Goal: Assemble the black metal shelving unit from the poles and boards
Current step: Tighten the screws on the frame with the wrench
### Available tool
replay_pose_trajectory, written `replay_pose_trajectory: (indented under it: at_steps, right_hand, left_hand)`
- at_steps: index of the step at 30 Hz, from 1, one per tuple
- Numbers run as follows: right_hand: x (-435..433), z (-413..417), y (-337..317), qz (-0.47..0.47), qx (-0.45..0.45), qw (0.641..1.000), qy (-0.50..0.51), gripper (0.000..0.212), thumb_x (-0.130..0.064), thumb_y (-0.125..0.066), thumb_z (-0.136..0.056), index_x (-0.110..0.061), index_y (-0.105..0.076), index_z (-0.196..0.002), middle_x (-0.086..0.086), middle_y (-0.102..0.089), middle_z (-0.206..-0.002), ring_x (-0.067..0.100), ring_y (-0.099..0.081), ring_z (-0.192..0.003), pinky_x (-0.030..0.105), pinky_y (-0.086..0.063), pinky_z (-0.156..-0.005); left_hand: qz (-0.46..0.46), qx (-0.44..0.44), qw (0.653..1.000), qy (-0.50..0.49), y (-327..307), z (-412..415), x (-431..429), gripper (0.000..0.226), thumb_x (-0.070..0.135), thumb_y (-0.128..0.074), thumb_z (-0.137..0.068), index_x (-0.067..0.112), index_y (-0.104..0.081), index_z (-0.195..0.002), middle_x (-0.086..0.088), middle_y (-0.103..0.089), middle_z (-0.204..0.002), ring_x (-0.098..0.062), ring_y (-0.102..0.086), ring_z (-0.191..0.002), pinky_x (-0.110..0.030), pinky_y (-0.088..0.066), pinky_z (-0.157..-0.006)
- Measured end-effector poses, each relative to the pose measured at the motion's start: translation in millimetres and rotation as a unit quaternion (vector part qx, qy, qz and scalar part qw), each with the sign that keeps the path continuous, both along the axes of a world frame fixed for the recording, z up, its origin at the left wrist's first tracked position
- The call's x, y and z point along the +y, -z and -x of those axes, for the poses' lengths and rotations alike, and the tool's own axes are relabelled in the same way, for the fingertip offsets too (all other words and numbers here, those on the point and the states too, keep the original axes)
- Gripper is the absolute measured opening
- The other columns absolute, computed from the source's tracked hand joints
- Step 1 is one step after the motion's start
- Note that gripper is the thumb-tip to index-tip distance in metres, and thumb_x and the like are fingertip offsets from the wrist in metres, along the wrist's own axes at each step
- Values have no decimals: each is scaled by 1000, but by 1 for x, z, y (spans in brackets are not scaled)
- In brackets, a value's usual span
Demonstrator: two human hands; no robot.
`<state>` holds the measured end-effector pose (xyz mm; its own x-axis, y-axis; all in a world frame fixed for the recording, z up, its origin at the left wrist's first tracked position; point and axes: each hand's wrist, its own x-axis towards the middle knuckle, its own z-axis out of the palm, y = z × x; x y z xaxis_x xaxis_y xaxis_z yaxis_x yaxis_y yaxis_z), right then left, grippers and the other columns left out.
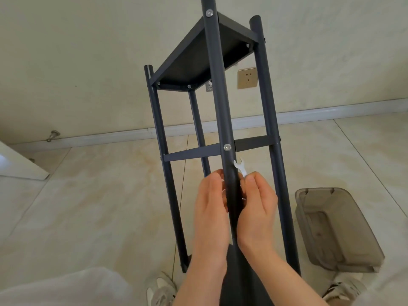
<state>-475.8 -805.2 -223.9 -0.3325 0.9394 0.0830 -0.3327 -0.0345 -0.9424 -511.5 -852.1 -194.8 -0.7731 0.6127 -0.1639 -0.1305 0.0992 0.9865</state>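
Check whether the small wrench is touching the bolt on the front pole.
Apart. The head view shows the wrench, pinched in the right hand, below the bolt, with bare pole between them.

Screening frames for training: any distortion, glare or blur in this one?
Head view: strong wide-angle bend, the baseboard bows and the near pole fattens toward the lens; light soft and even, shadows faint; small glint on the bolt; wrench nearly blown out white; centre sharp, bottom corners soft.

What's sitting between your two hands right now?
In the head view, the near black pole runs between the left hand and the right hand, which pinches a small white wrench.
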Motion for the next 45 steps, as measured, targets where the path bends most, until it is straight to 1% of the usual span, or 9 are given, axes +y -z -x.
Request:
replay_pose_trajectory:
  at_steps: [2, 7, 9, 13, 17, 23, 34, 40, 45]
  right_hand:
    - [-7, 2, 1, -25, 5, 1000, -3, 33, -18, -42, -99, -16, -51, -68, -6, -49, -58, 7, -48, -54, 18, -43, -50]
    - [-19, 9, 4, -11, 27, 999, -38, 39, -18, -39, -103, -25, -49, -65, -3, -48, -61, 13, -49, -58, 23, -47, -54]
    - [-21, 11, 5, -7, 33, 998, -54, 35, -23, -39, -100, -22, -48, -67, -1, -50, -63, 17, -54, -64, 25, -52, -59]
    - [-19, 15, 8, -19, 47, 996, -71, 30, -20, -39, -99, -15, -49, -71, 7, -59, -71, 16, -65, -79, 23, -54, -74]
    - [-17, 16, 7, -14, 17, 992, -120, 34, -13, -39, -103, -2, -43, -72, 22, -45, -75, 22, -51, -75, 25, -49, -73]
    - [-6, 13, -2, -28, -2, 986, -165, 34, -5, -39, -103, -11, -45, -70, 5, -47, -70, 7, -56, -77, 16, -49, -80]
    - [1, -6, -9, -36, -37, 988, -148, 36, -6, -39, -103, -14, -44, -68, 19, -44, -73, 19, -46, -73, 14, -45, -61]
    - [3, -10, -6, -44, -47, 988, -139, 31, -17, -41, -96, -14, -44, -65, 14, -42, -67, 15, -43, -67, 13, -43, -61]
    - [12, -11, 2, -38, -74, 985, -149, 36, -5, -42, -101, -7, -48, -66, 15, -47, -69, 31, -51, -77, 15, -47, -72]
  left_hand:
    - [-29, 21, 999, -32, 7, -10, -3, 33, 62, -40, -87, 54, -61, -112, 24, -69, -107, 5, -65, -101, -16, -55, -75]
    - [-69, 50, 993, -87, 28, -12, -16, 43, 53, -41, -94, 40, -55, -133, 18, -67, -119, -3, -64, -113, -23, -56, -90]
    - [-56, 54, 987, -143, 41, -19, -24, 43, 51, -40, -94, 32, -60, -127, 13, -69, -113, -6, -66, -107, -25, -56, -90]
    - [-19, 144, 959, -245, 50, -27, -33, 39, 54, -43, -101, 23, -65, -97, 13, -68, -82, -3, -65, -75, -13, -49, -62]
    - [-17, 158, 957, -242, 47, -23, -34, 41, 52, -51, -97, 14, -65, -105, 10, -70, -85, -7, -68, -71, -12, -49, -55]
    - [-8, 135, 966, -222, 47, -16, -39, 38, 56, -66, -74, 26, -61, -97, 1, -66, -77, -29, -61, -52, -33, -50, -45]
    - [-39, 69, 984, -158, 48, -17, -31, 20, 42, -70, -81, 25, -60, -83, -7, -64, -67, -21, -47, -32, -26, -37, -34]
    - [-33, 71, 987, -142, 54, -19, -30, 21, 47, -67, -81, 27, -59, -80, -13, -63, -65, -23, -47, -31, -27, -39, -32]
    - [-24, 75, 987, -141, 60, -18, -32, 24, 46, -67, -80, 23, -62, -85, -9, -63, -66, -24, -48, -32, -26, -39, -32]
